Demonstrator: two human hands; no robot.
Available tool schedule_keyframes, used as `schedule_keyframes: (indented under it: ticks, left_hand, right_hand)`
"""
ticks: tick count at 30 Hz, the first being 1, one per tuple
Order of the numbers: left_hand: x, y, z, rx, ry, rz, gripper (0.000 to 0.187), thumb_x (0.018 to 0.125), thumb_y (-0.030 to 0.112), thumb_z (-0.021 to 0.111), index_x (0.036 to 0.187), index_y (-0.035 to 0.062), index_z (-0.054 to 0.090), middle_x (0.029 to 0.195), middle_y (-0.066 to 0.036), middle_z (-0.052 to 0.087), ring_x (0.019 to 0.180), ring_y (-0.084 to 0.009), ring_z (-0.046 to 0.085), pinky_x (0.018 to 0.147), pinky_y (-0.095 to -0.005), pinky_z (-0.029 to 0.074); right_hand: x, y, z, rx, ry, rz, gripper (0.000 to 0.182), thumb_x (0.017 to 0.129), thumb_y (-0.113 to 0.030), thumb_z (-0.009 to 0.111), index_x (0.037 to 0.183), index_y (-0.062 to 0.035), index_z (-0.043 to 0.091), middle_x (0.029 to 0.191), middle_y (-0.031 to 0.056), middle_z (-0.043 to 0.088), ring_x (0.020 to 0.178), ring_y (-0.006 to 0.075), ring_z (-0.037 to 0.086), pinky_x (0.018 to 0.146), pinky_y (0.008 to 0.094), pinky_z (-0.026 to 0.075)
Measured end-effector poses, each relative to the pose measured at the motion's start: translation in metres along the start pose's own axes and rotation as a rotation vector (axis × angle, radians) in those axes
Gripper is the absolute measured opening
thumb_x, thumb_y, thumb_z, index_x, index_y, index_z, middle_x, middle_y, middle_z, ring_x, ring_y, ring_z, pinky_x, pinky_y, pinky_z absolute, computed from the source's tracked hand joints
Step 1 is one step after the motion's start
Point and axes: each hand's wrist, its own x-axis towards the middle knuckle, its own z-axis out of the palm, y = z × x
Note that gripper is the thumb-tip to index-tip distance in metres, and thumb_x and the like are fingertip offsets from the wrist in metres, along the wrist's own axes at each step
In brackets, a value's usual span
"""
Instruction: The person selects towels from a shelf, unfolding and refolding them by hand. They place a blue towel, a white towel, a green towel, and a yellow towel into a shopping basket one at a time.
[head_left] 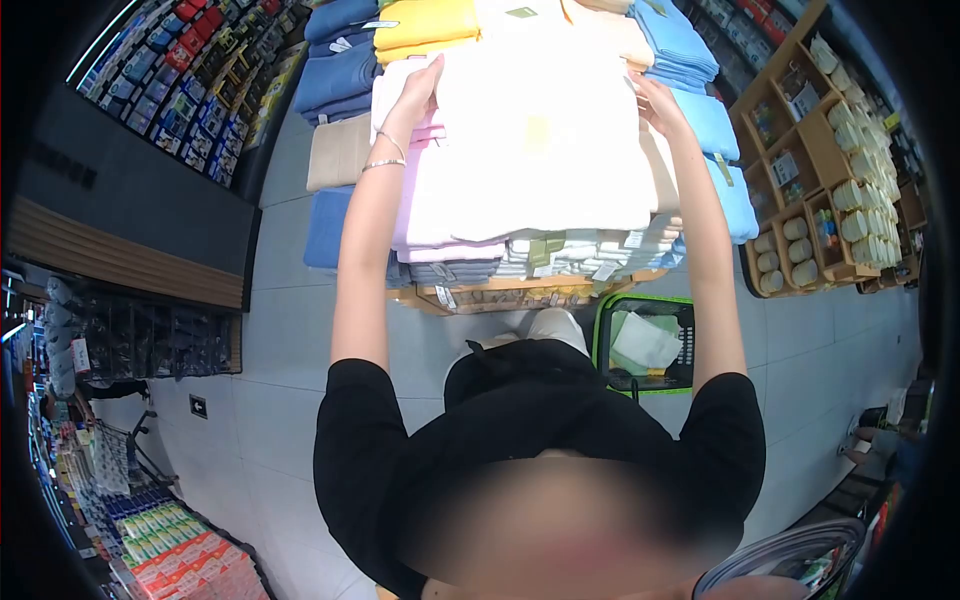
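Note:
A folded white towel, washed out by bright light, lies on top of the stacks in front of me. At its left edge, my left hand grips the cloth between thumb and fingers, a bracelet on the wrist. My right hand holds the opposite edge with curled fingers; some fingertips are hidden. Pink and lilac towels show under the left side. Blue towels are stacked beside my right hand, and yellow towels sit beyond my left hand.
A black and green shopping basket with pale cloth items stands on the floor by my feet. Wooden shelving rises at the right, and a product display stands at the left. A shopping cart is at the lower left.

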Motion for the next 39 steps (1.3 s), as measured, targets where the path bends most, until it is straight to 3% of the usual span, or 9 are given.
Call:
schedule_keyframes:
  ticks: [2,10,16,20,26,29,32,36,39]
  left_hand:
    - [-0.020,-0.025,-0.008,-0.036,-0.040,0.008,0.033,0.089,0.031,0.050,0.097,-0.0007,0.052,0.084,-0.010,0.059,0.070,-0.0178,0.061,0.061,-0.0298,0.051]
    - [-0.089,-0.077,-0.005,0.110,-0.425,0.039,0.026,0.084,0.007,0.053,0.108,-0.0032,0.051,0.099,-0.009,0.058,0.091,-0.0162,0.057,0.081,-0.0291,0.047]
    - [-0.112,-0.048,-0.004,0.020,-0.278,-0.158,0.026,0.083,0.008,0.056,0.107,-0.0033,0.053,0.100,-0.007,0.058,0.088,-0.0133,0.057,0.080,-0.0274,0.046]
    - [-0.130,-0.012,-0.011,0.184,-0.299,-0.013,0.027,0.080,0.011,0.063,0.103,-0.0029,0.057,0.100,-0.007,0.060,0.081,-0.0106,0.057,0.074,-0.0242,0.047]
    - [-0.162,0.060,0.019,0.336,0.038,0.701,0.021,0.076,0.008,0.068,0.092,-0.0051,0.062,0.087,-0.001,0.055,0.079,-0.0073,0.053,0.073,-0.0211,0.044]
    - [-0.184,0.074,0.040,0.305,0.229,1.141,0.016,0.077,0.004,0.066,0.087,-0.0068,0.061,0.100,-0.003,0.052,0.083,-0.0093,0.054,0.077,-0.0232,0.044]
    - [-0.206,0.078,0.059,0.263,0.294,1.258,0.017,0.082,0.004,0.061,0.095,-0.0051,0.059,0.106,-0.007,0.057,0.089,-0.0111,0.054,0.076,-0.0242,0.046]
    - [-0.205,0.066,0.046,0.044,0.065,0.928,0.026,0.082,0.002,0.059,0.106,-0.0032,0.053,0.104,-0.011,0.057,0.095,-0.0132,0.054,0.082,-0.0246,0.044]
    - [-0.208,0.063,0.051,0.066,-0.107,0.843,0.038,0.082,-0.002,0.056,0.118,-0.0015,0.045,0.106,-0.010,0.056,0.096,-0.0135,0.054,0.084,-0.0245,0.043]
  right_hand:
    - [-0.022,0.017,-0.005,-0.078,0.027,-0.006,0.041,0.080,-0.034,0.063,0.103,-0.0011,0.054,0.089,0.0049,0.057,0.079,0.0128,0.056,0.073,0.0264,0.046]
    - [-0.070,0.041,-0.002,-0.072,-0.299,0.081,0.021,0.082,-0.017,0.061,0.094,-0.0004,0.057,0.085,0.0061,0.062,0.073,0.0101,0.059,0.068,0.0235,0.047]
    - [-0.069,0.045,-0.015,0.087,-0.222,-0.093,0.017,0.084,-0.012,0.058,0.092,0.0022,0.058,0.088,0.0072,0.062,0.079,0.0116,0.060,0.072,0.0235,0.048]
    - [-0.078,0.023,-0.014,0.119,-0.176,-0.256,0.016,0.084,-0.015,0.058,0.094,-0.0009,0.060,0.089,0.0036,0.062,0.079,0.0085,0.058,0.071,0.0210,0.046]
    - [-0.105,-0.035,-0.002,0.170,-0.042,-0.711,0.022,0.085,-0.014,0.058,0.102,0.0014,0.060,0.094,0.0035,0.061,0.087,0.0090,0.056,0.078,0.0223,0.043]
    - [-0.133,-0.058,0.006,-0.020,0.229,-1.176,0.018,0.083,-0.010,0.061,0.093,0.0058,0.063,0.116,0.0012,0.047,0.097,0.0089,0.049,0.082,0.0226,0.041]
    - [-0.171,-0.079,0.026,-0.023,0.288,-1.303,0.020,0.083,-0.010,0.061,0.097,0.0030,0.063,0.120,0.0033,0.047,0.103,0.0112,0.050,0.085,0.0247,0.043]
    - [-0.164,-0.060,0.009,0.056,0.159,-0.843,0.028,0.083,-0.011,0.060,0.108,0.0018,0.057,0.109,0.0098,0.056,0.096,0.0130,0.056,0.081,0.0236,0.046]
    - [-0.149,-0.042,0.007,-0.049,-0.008,-0.888,0.042,0.079,-0.011,0.063,0.117,0.0005,0.049,0.110,0.0098,0.055,0.099,0.0141,0.054,0.084,0.0248,0.044]
